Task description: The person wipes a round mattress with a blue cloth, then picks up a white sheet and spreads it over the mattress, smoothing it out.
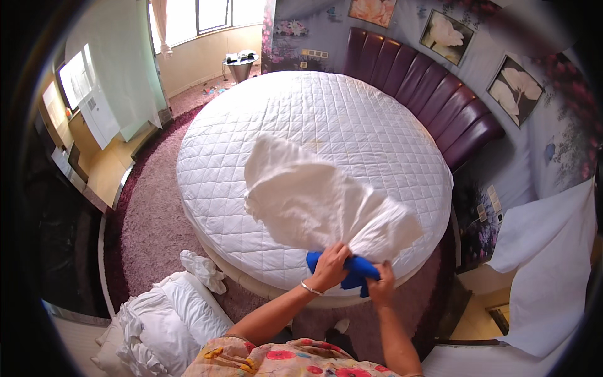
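Observation:
A large white cloth [301, 195] billows over the round bed, its near end gathered into a bunch. My left hand [331, 265] is closed around that bunch, with a bracelet at the wrist. Right below the bunch is a blue cloth [359, 271], crumpled between my two hands. My right hand [381, 284] is closed on the blue cloth's right end, near the white cloth's lower edge; slight blur hides whether it grips the white cloth too. Under both lies a quilted white mattress cover [251, 119] on the bed.
A purple padded headboard [433, 94] curves along the far right. A pile of white bedding [166, 320] lies at the lower left, and a white sheet [546, 270] drapes at the right. Carpet [157, 207] rings the bed; a small side table [240, 69] stands by the window.

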`<move>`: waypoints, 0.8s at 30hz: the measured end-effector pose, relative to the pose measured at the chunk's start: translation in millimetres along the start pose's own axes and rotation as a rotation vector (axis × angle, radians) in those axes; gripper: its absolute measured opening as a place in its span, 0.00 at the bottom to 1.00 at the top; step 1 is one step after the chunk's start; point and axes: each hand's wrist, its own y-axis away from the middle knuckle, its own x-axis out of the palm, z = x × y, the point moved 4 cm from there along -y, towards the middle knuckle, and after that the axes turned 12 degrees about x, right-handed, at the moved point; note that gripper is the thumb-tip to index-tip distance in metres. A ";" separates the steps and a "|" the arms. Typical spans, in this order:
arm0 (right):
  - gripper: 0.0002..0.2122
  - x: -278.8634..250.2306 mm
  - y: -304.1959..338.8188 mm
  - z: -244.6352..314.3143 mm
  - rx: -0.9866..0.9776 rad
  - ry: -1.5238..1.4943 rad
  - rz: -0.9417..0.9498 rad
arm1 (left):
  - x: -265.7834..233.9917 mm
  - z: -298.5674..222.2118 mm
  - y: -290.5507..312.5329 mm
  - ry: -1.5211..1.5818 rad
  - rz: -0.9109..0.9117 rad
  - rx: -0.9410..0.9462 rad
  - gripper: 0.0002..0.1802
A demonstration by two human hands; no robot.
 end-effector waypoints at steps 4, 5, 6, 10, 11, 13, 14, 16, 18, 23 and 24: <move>0.09 13.5 26.8 -70.2 0.142 0.050 0.024 | 92.7 13.6 74.5 0.149 0.344 -0.253 0.18; 0.10 11.6 29.9 -79.0 0.171 -0.002 0.054 | 102.8 8.2 82.5 0.161 0.389 -0.290 0.19; 0.10 10.4 31.8 -86.9 0.176 0.016 0.113 | 107.8 5.9 89.3 0.163 0.385 -0.369 0.19; 0.08 2.5 32.1 -130.2 0.076 0.084 0.373 | 121.3 8.5 111.1 0.140 0.381 -0.513 0.17; 0.08 0.7 33.5 -140.8 0.055 0.100 0.428 | 127.9 9.0 111.2 0.117 0.392 -0.523 0.16; 0.07 -5.1 32.4 -161.2 0.007 0.125 0.540 | 135.2 8.8 109.8 0.065 0.417 -0.549 0.14; 0.07 -8.5 30.0 -165.4 0.002 0.119 0.595 | 139.2 6.1 106.3 0.027 0.404 -0.518 0.14; 0.07 -4.7 24.0 -183.8 0.020 0.099 0.668 | 152.2 8.1 107.5 -0.031 0.366 -0.594 0.12; 0.07 -3.0 13.3 -193.2 0.034 0.084 0.724 | 165.6 8.3 106.2 -0.070 0.285 -0.658 0.11; 0.08 18.8 -20.2 -205.5 -0.042 0.133 0.847 | 179.0 10.0 121.6 -0.078 0.103 -0.863 0.12; 0.08 28.9 -26.2 -202.0 -0.070 0.162 0.866 | 173.9 16.5 125.7 -0.088 0.085 -0.915 0.12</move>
